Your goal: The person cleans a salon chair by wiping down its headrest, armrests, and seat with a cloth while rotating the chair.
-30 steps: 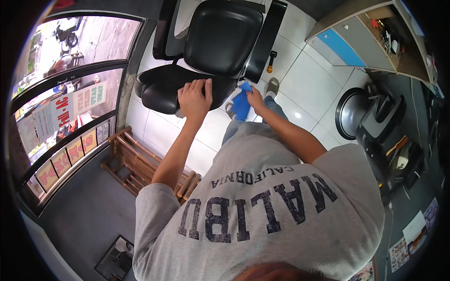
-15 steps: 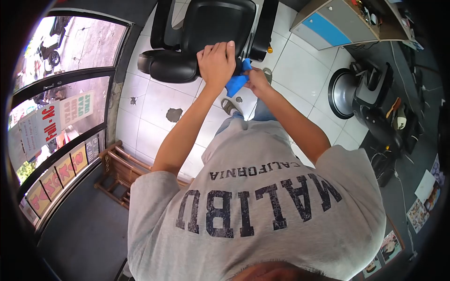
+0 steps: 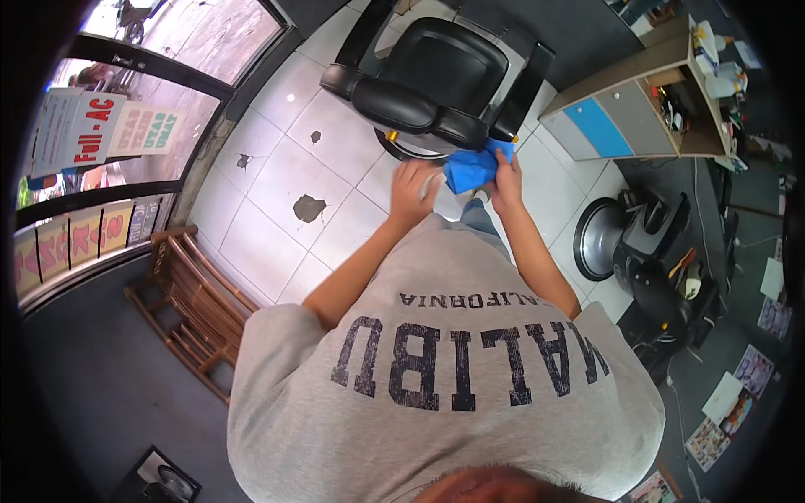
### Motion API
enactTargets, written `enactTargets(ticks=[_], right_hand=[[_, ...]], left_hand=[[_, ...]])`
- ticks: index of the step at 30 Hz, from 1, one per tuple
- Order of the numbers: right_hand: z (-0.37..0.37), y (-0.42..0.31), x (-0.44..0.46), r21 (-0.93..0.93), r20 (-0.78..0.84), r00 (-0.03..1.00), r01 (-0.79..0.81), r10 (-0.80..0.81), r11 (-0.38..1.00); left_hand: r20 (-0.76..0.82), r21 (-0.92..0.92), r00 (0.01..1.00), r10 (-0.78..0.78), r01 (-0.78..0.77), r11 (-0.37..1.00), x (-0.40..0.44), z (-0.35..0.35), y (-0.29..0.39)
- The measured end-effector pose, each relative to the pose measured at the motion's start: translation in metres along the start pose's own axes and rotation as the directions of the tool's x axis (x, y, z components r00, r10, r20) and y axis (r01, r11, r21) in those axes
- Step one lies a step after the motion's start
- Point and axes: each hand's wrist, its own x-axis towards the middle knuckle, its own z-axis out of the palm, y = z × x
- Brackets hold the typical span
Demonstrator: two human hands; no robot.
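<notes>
A crumpled blue cloth hangs from my right hand, whose fingers are closed on its right side. It lies close against the near padded bar of a black barber chair. My left hand is just left of the cloth, below the bar and off the chair. Its fingers are loosely bent and apart, slightly blurred, with nothing visible in them. The chair's padded bar runs across the near side of the seat, with a yellow-tipped part beneath it.
A wooden cabinet with a blue door stands at the right. Below it is another chair with a round metal base. A bamboo bench sits at the left by the glass door. The white tiled floor has broken patches.
My left hand has left the chair's padded bar and moved down towards me. My right hand and the cloth have shifted right and lower. The view has turned, and more floor shows left.
</notes>
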Motion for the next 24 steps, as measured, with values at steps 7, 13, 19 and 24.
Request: enactTargets(ticks=[7, 13, 19, 24], right_hand=[[0.037, -0.025, -0.047, -0.467, 0.34, 0.419, 0.852, -0.842, 0.236], [0.051, 0.025, 0.001, -0.352, 0.855, 0.118, 0.847, -0.505, -0.398], [0.02, 0.022, 0.027, -0.102, 0.991, -0.005, 0.634, -0.136, -0.767], [0.029, 0.022, 0.027, -0.037, 0.996, 0.079, 0.714, 0.029, -0.7]], left_hand=[[0.161, 0.514, 0.37, -0.915, 0.76, 0.398, -0.297, -0.068, -0.181], [0.398, 0.556, -0.044, -0.916, 0.806, 0.202, -0.434, -0.089, -0.203], [0.43, 0.292, 0.166, -0.887, 0.904, 0.311, -0.391, -0.053, -0.183], [0.442, 0.285, 0.284, -0.851, 0.855, 0.434, -0.32, -0.052, -0.205]])
